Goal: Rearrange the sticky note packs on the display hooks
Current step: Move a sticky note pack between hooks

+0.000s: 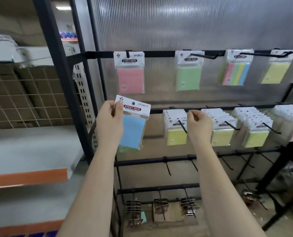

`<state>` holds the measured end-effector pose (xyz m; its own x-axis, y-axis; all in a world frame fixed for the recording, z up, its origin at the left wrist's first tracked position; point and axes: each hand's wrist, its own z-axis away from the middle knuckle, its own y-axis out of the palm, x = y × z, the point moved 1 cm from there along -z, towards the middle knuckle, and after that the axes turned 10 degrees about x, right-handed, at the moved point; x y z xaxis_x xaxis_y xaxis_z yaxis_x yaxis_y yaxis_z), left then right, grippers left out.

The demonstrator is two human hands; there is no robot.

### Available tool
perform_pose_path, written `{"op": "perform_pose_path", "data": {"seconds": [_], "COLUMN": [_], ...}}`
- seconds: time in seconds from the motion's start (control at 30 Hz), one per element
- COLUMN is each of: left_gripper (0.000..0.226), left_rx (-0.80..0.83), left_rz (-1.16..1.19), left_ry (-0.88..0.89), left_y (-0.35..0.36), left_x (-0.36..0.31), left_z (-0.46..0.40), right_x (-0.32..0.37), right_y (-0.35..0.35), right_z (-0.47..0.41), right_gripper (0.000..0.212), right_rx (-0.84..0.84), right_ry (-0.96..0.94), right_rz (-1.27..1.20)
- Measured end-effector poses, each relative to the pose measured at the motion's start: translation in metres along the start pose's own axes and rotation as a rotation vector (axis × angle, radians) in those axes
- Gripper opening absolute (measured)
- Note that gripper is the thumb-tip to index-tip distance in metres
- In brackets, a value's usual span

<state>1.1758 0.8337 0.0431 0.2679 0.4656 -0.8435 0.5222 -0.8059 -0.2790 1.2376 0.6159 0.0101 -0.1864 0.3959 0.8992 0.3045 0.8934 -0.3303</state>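
Pack, blue notes, "STICKY NOTE" header card: off the hooks, held tilted in front of the left end of the middle rail, below the pink pack and left of the yellow stack.

Grip: left hand pinches the header card's left edge, thumb on the front face, fingers curled behind; the blue body hangs free to the right of the palm.

Right hand: holds nothing, fingers loosely curled, beside the hook carrying the yellow stack; whether it touches the hook I cannot tell.

Risks, as judged:
- Edge pinch only; the pack may swing or slip out.
- Hang hole is small and sits tilted; a hook tip could miss it and tear the card.
- Right hand near the full stack; a knock could push packs off that hook.
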Motion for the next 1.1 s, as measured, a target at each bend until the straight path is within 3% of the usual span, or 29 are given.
{"op": "perform_pose_path", "data": {"seconds": [0.17, 0.37, 0.63, 0.73, 0.87, 1.1], "left_gripper": [0.024, 0.026, 0.025, 0.028, 0.028, 0.029], "left_rx": [0.055, 0.124, 0.14, 0.129, 0.109, 0.12], "left_rz": [0.017, 0.056, 0.138, 0.173, 0.196, 0.26], "left_ry": [0.023, 0.092, 0.086, 0.088, 0.076, 0.105], "left_y": [0.019, 0.068, 0.187, 0.235, 0.29, 0.362], "left_x": [-0.014, -0.033, -0.091, -0.117, -0.152, -0.198], "left_z": [0.009, 0.02, 0.058, 0.079, 0.099, 0.114], "right_x": [-0.022, -0.047, -0.093, -0.117, -0.14, -0.182], "right_y": [-0.024, -0.082, -0.201, -0.254, -0.316, -0.392], "right_z": [0.011, 0.011, -0.018, -0.033, -0.05, -0.079], "right_gripper": [0.025, 0.041, 0.038, 0.021, 0.042, 0.046], "right_rx": [0.08, 0.03, 0.002, 0.034, 0.06, 0.049], "right_ry": [0.043, 0.119, 0.112, 0.088, 0.118, 0.147], "right_rz": [0.215, 0.28, 0.284, 0.325, 0.391, 0.359]}}
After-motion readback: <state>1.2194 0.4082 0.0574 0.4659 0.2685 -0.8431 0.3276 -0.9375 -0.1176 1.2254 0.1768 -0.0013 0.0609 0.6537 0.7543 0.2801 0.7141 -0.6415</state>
